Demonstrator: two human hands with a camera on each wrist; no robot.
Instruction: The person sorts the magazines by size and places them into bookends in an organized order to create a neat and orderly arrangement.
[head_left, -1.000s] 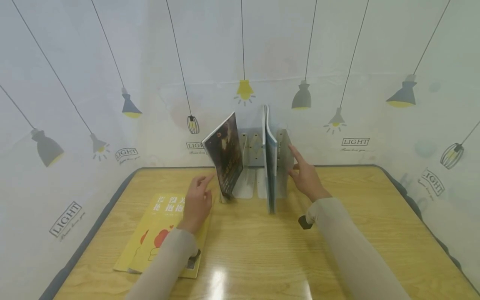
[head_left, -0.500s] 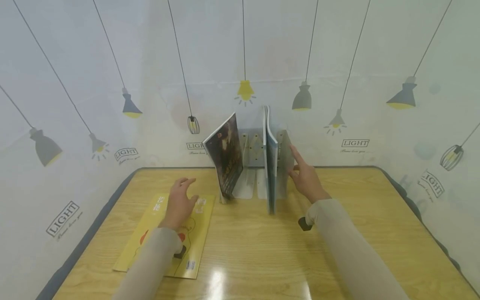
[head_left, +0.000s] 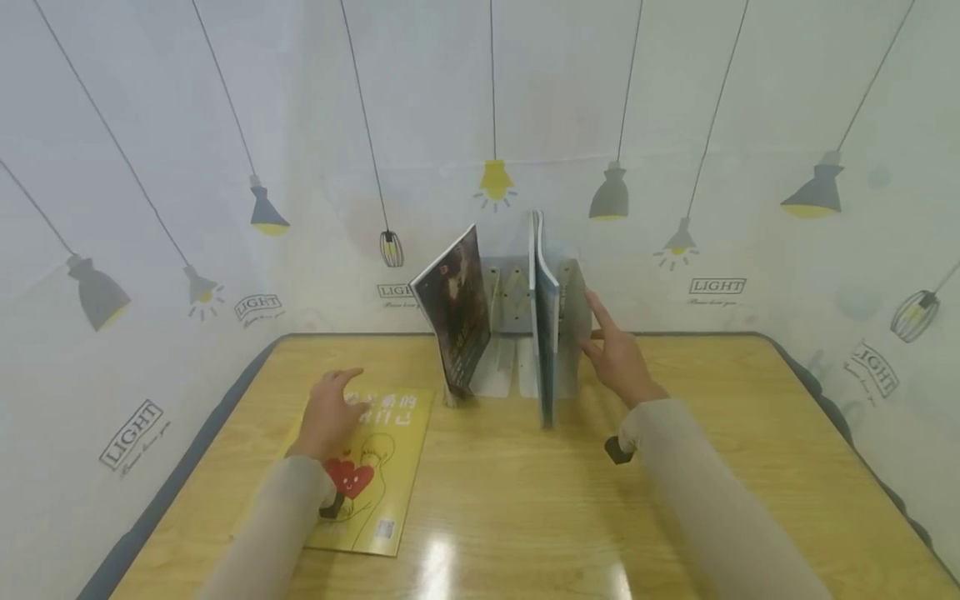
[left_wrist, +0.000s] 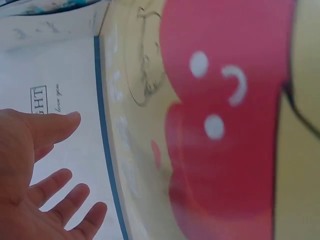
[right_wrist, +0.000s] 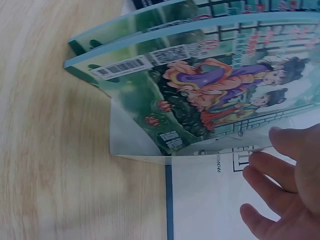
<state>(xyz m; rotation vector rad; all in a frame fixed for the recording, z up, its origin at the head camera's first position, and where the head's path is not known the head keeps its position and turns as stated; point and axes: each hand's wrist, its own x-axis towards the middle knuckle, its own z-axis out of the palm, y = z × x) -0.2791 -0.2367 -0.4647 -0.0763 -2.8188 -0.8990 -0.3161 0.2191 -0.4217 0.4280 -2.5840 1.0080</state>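
Observation:
In the head view my left hand (head_left: 327,414) is over a yellow picture book (head_left: 401,475) lying flat, its cover showing a red smiling heart. The thumb and fingers are spread and hold nothing; the left wrist view shows the same. My right hand (head_left: 618,357) is at the right side plate (head_left: 576,308) of a grey metal bookend, index finger straight along it, thumb lower down. Inside that plate stand two thin upright books (head_left: 547,333); the right wrist view shows an illustrated cover (right_wrist: 215,95) with robed figures. A dark-covered book (head_left: 455,312) leans left at the bookend's other side.
The bookend's lattice back (head_left: 516,300) spans the gap between the dark book and the upright ones. A wooden table (head_left: 487,500) lies under everything, with its back edge against a lamp-printed backdrop (head_left: 420,108).
My left hand has moved left and back from beside the dark book to above the yellow book. My right hand stays at the side plate. The standing books keep their places.

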